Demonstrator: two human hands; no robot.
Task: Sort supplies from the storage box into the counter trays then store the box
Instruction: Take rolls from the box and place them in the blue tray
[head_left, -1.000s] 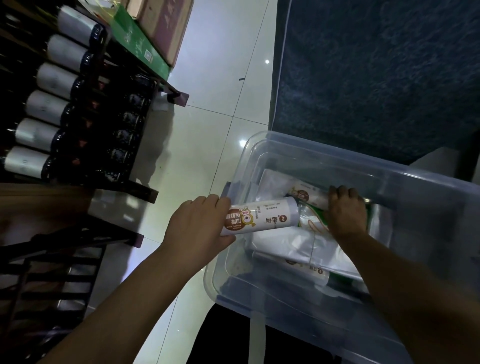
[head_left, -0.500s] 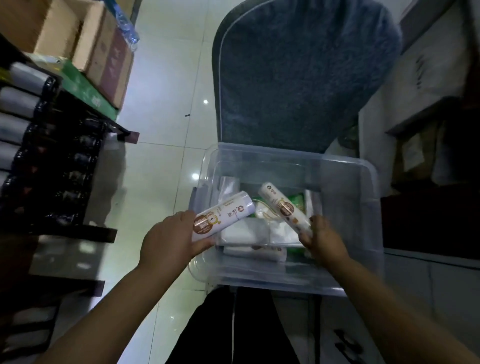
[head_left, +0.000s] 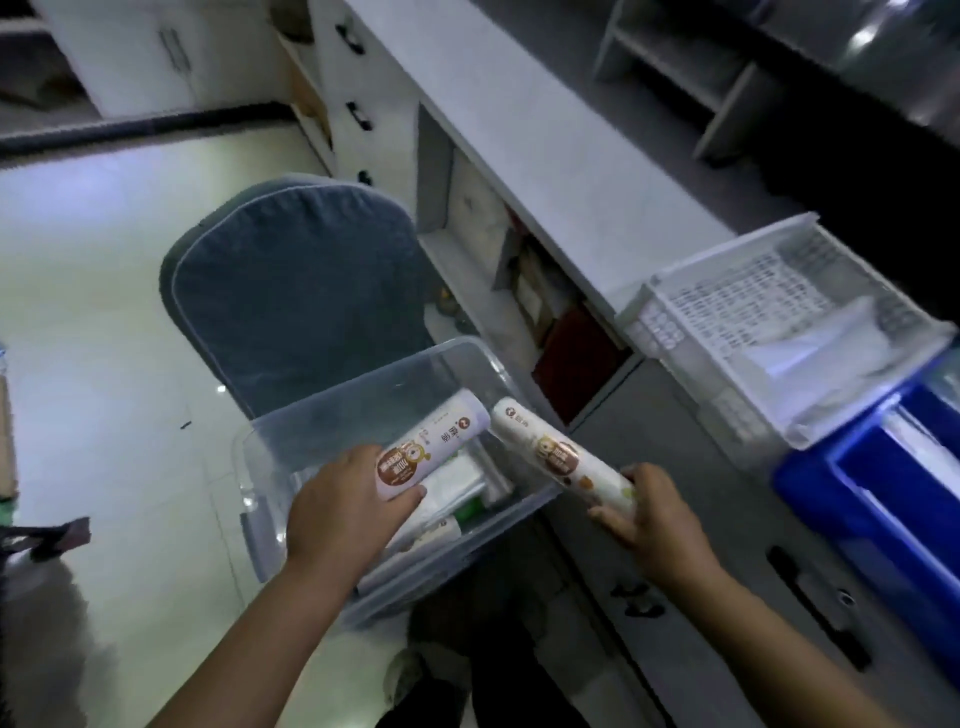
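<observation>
Turned now toward the counter (head_left: 571, 171), I grip the left roll (head_left: 434, 447) in my left hand (head_left: 343, 514) and the right roll (head_left: 558, 457) in my right hand (head_left: 652, 519) over the storage box (head_left: 363, 382) at lower centre, and should carry both level to the white tray (head_left: 670, 332) at right.

Stretched forward, left hand (head_left: 343, 512) and right hand (head_left: 657, 525) both grip.

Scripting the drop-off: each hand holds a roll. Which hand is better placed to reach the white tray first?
Right. The right hand holds the right roll over the box rim on the counter side, nearer the white tray. The left hand holds the left roll over the box, farther away.
</observation>
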